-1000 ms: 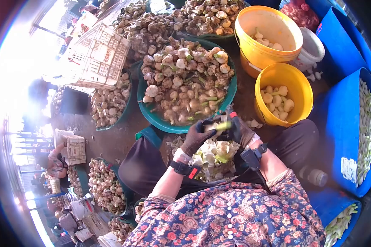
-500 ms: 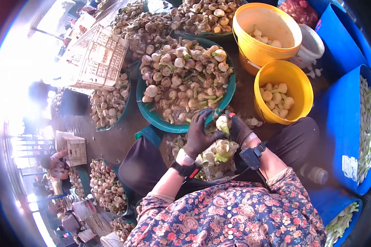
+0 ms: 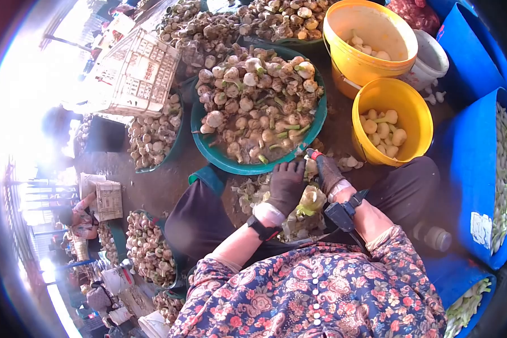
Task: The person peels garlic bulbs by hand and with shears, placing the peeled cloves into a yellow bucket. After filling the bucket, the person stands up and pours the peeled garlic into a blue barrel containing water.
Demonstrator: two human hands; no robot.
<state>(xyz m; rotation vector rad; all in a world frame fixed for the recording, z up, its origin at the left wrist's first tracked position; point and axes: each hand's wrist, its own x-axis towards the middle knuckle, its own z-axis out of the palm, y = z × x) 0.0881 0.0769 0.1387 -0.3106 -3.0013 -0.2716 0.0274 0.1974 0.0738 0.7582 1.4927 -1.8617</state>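
Below the green basin (image 3: 226, 163), the left hand (image 3: 286, 185) has fingers together; its grip and the right hand's (image 3: 329, 172) I cannot tell. The bulb (image 3: 310, 168) is probably firm: hold its belly.

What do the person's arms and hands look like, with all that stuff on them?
Both the left hand and right hand wear dark gloves, the right with a red patch near a fingertip. Pale cuffs show at the wrists. Black straps hold a red-marked band on the left and a chunky dark device on the right. Navy floral sleeves.
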